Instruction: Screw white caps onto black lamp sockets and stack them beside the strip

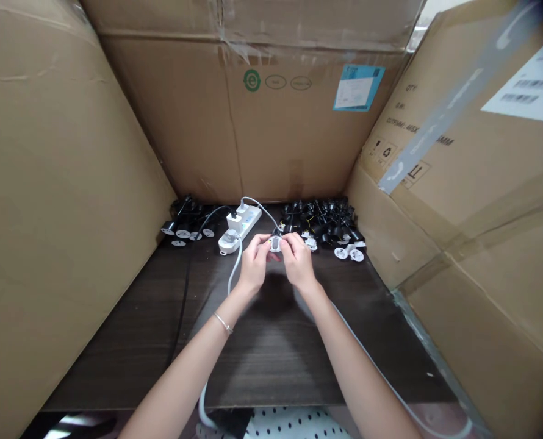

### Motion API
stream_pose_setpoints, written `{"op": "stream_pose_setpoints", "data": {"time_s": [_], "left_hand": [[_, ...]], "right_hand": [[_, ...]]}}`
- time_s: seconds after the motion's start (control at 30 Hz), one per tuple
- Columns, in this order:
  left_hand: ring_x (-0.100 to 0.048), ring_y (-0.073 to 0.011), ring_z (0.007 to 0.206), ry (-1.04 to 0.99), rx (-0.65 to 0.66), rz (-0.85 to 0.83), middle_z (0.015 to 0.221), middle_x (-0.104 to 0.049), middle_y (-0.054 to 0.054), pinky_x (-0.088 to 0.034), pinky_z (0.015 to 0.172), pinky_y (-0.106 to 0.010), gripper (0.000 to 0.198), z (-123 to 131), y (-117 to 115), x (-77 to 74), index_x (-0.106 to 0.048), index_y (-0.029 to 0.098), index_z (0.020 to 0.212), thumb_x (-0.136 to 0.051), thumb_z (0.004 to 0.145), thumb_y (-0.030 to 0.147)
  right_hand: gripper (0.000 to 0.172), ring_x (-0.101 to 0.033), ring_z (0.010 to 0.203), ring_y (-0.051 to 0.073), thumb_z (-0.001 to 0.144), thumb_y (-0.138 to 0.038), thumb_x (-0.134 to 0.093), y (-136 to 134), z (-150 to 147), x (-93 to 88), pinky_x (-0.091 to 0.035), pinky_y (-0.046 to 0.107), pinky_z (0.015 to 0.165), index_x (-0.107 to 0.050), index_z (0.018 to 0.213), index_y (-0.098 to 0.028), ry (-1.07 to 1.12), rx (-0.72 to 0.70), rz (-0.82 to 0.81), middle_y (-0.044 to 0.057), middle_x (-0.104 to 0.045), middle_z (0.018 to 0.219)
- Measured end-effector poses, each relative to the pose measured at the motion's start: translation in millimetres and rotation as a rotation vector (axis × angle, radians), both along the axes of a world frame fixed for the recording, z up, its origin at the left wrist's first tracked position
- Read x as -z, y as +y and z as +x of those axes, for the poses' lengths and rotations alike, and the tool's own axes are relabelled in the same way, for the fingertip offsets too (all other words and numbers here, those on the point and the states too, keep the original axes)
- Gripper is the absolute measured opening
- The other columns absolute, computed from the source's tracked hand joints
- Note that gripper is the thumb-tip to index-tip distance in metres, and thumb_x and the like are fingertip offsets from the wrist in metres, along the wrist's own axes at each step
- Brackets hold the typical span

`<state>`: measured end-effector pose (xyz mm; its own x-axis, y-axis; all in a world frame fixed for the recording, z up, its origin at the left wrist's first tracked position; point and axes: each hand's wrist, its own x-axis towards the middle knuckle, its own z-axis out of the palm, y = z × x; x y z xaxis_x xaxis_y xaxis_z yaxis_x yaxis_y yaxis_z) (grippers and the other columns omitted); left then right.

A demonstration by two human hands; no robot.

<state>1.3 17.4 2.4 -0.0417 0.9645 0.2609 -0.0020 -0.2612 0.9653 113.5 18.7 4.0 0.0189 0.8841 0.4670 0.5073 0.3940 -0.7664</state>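
Over the dark table [129, 360], left hand [254, 263] and right hand [298, 261] closed on a small white fitting [275, 244].

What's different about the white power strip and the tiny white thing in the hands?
The power strip is long, while the small white part is short and roundish. The strip lies on the dark table with plugs in it; the part is pinched between the left hand and right hand. Both are white.

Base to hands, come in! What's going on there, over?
Left hand, right hand, both on small white part. White power strip just beyond. White cable beside left hand.
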Motion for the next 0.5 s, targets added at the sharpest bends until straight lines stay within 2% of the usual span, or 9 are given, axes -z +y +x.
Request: {"op": "stream_pose_setpoints", "data": {"time_s": [0.23, 0.5], "left_hand": [[-0.06, -0.0129, 0.067, 0.075, -0.041, 0.049, 0.079, -0.062, -0.003, -0.047, 0.061, -0.023, 0.028, -1.2, 0.2, 1.5, -0.051, 0.015, 0.092, -0.045, 0.084, 0.041], [-0.059, -0.0121, 0.058, 0.062, 0.043, 0.013, 0.069, -0.06, -0.001, -0.045, 0.055, -0.021, 0.026, -4.2, 1.5, 0.8, -0.052, 0.014, 0.083, -0.05, 0.082, 0.04]], "right_hand": [[0.023, -0.047, 0.069, 0.011, 0.084, -0.034, -0.042, 1.4, -0.5, -0.9, -0.035, 0.022, 0.065, -0.053, 0.074, -0.017, 0.091, -0.03, -0.025, 0.001, -0.051, 0.08], [0.019, -0.043, 0.06, 0.01, 0.077, -0.03, -0.047, 5.8, -4.1, 3.5, -0.036, 0.02, 0.053, -0.047, 0.064, -0.016, 0.37, -0.097, -0.153, 0.0, -0.046, 0.07]]}}
